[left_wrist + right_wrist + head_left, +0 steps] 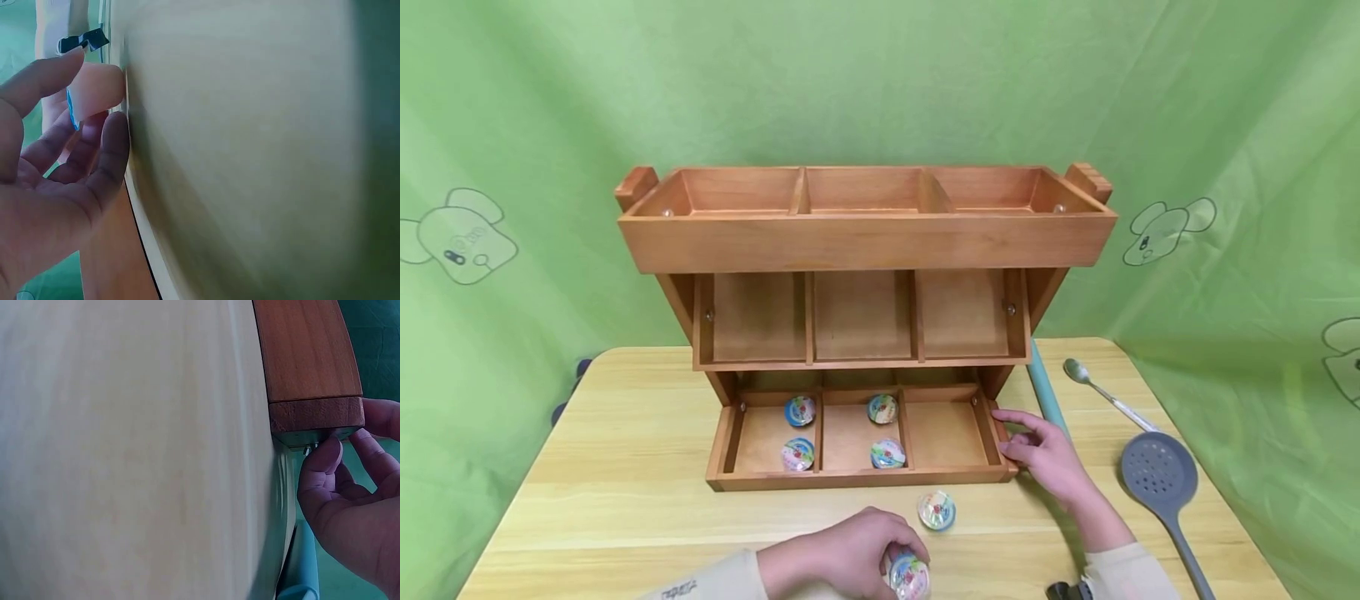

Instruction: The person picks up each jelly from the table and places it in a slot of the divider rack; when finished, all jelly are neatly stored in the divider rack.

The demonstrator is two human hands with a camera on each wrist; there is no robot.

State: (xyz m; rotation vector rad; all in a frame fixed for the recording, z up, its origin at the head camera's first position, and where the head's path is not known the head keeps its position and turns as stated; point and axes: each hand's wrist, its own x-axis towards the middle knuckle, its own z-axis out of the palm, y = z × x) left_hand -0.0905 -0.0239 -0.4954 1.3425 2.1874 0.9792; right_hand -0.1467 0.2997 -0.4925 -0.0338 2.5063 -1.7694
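Observation:
My left hand point(868, 554) holds a jelly cup point(910, 577) with a printed lid by the table's front edge. In the left wrist view the cup's pale body point(100, 90) shows between thumb and fingers, close over the table. Another jelly cup point(937, 510) lies just in front of the three-tier wooden rack point(865, 243). My right hand point(1048, 458) grips the right end of the rack's bottom tray point(861, 481), thumb against the end face point(315, 419) and index finger over its top edge. Two cups point(800, 411) lie in that tray's left compartment, two more point(882, 408) in its middle one.
Right of the rack lie a grey skimmer point(1159, 471), a metal spoon point(1108, 396) and a teal tube point(1047, 387). The rack's upper tiers each have three compartments and overhang the bottom tray. Green cloth point(865, 83) surrounds the wooden table point(602, 467).

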